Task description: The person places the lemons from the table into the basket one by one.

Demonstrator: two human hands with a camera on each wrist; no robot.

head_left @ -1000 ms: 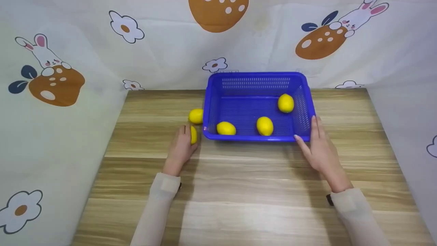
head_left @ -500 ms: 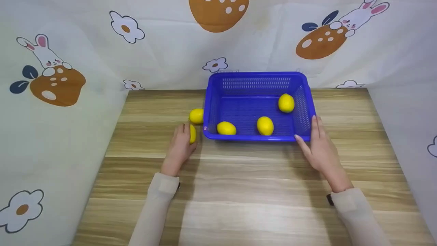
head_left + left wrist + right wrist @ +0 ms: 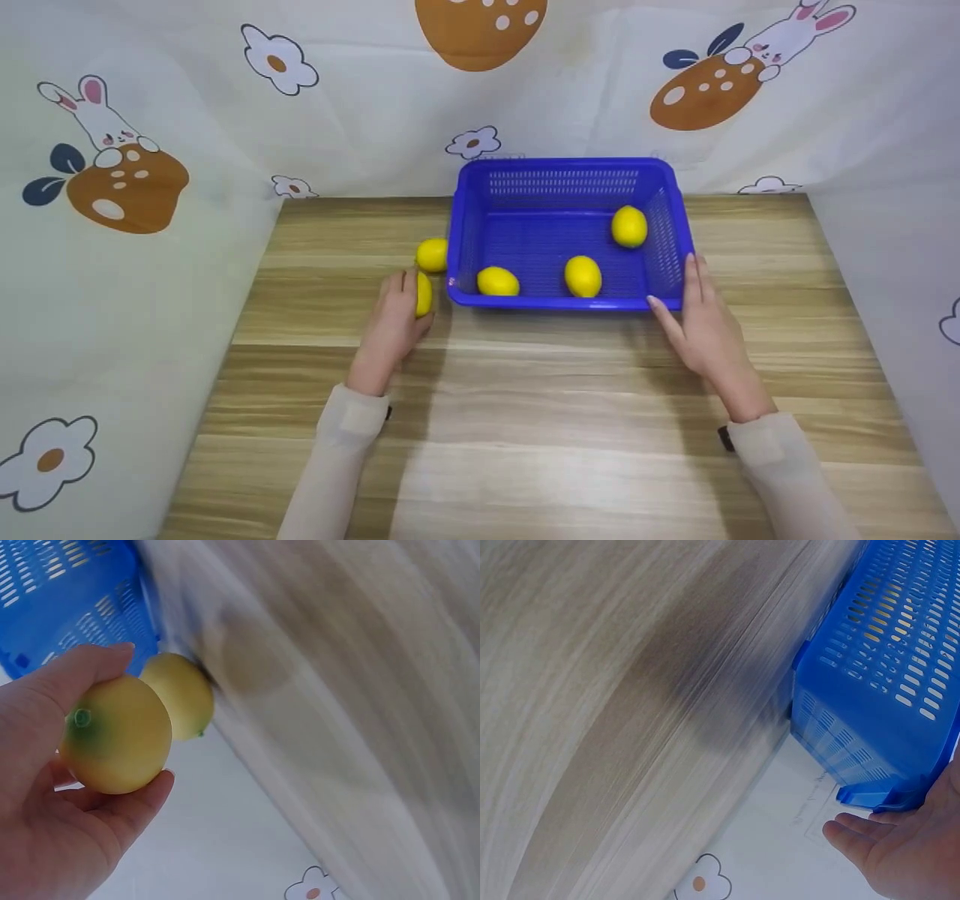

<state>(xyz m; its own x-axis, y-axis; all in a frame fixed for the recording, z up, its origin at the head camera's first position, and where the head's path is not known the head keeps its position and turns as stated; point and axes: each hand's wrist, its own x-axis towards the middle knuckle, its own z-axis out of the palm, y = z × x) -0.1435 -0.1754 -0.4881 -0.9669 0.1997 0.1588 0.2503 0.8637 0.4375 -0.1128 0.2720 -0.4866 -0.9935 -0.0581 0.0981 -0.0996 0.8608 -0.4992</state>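
My left hand grips a yellow lemon just left of the basket. In the left wrist view, thumb and fingers curl around this lemon, whose green stem end shows. Right behind it, against the basket's left side, lies another lemon. The blue plastic basket contains three lemons: one at front left, one at front middle and one at right. At the basket's front right corner rests my right hand, thumb on the front rim and fairly straight fingers along the right side.
A wood-grain tabletop lies under everything. Pale cloth printed with rabbits and flowers rises behind the basket and at both sides, close to the basket's back.
My left hand has shifted very slightly left with the lemon, and its forearm has swung a little left. The right hand, the basket and the other lemons stay put.
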